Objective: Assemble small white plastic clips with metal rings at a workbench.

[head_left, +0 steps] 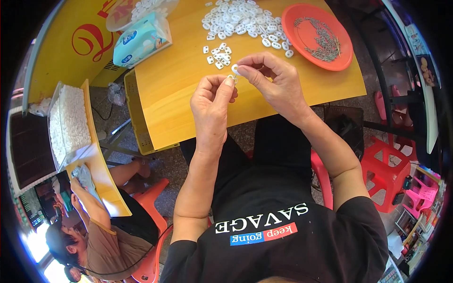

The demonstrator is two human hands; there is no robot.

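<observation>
Over the wooden table (174, 104), my left hand (211, 104) pinches a small white plastic piece (231, 77) between thumb and forefinger. Close beside it, my right hand (278, 85) grips a white oval plastic piece with holes (235, 69) by its edge. The two pieces are nearly together, and a thin link seems to run between them; whether they are joined I cannot tell. Just beyond my hands lies a small group of white squarish pieces with holes (220, 56). A large heap of white oval pieces (240, 19) spreads behind it.
A red plate (347, 56) of small grey metal pins (325, 45) stands at the right. At the back left are a tissue pack (137, 42) and a clear container (113, 21) of white pieces. Leftward, a person (108, 240) sits by a box of white pieces (68, 122). Red stools (387, 165) stand right.
</observation>
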